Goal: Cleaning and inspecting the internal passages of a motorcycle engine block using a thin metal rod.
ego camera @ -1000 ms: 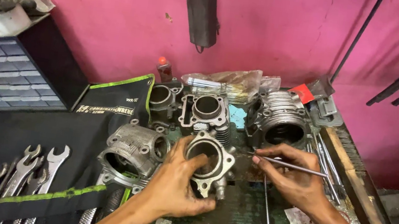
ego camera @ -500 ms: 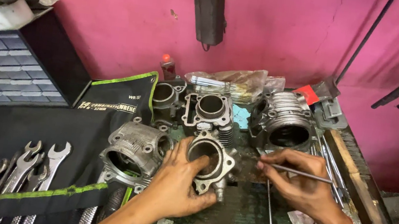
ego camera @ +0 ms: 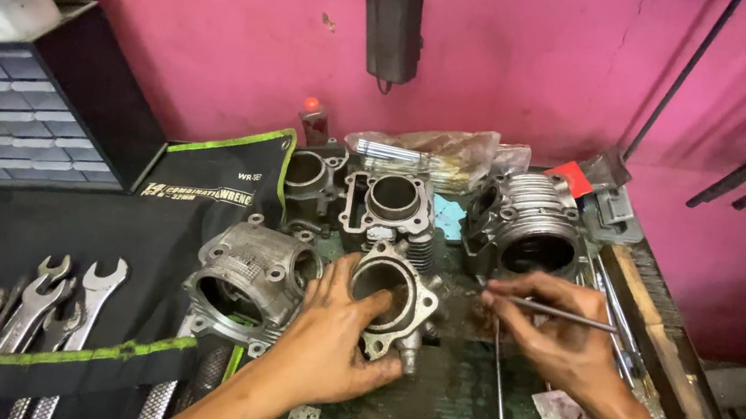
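My left hand (ego camera: 337, 341) grips a grey metal engine cylinder block (ego camera: 399, 301) that stands tilted on the workbench, thumb at the rim of its bore. My right hand (ego camera: 559, 338) pinches a thin metal rod (ego camera: 553, 311) held level, its tip pointing left toward the block. A second thin rod (ego camera: 499, 373) lies on the bench between my hands. Another cylinder block (ego camera: 250, 285) lies just left of my left hand.
Three more cylinders (ego camera: 388, 204) stand at the back, one finned (ego camera: 526, 226). A black tool roll with several wrenches (ego camera: 48, 310) covers the left. A drawer cabinet (ego camera: 25, 122) sits far left. Long tools (ego camera: 616, 312) and a wooden strip (ego camera: 655, 351) line the right edge.
My right hand with the thin rod has shifted slightly left toward the block. The left hand keeps its hold on the block, and the view has moved a little closer.
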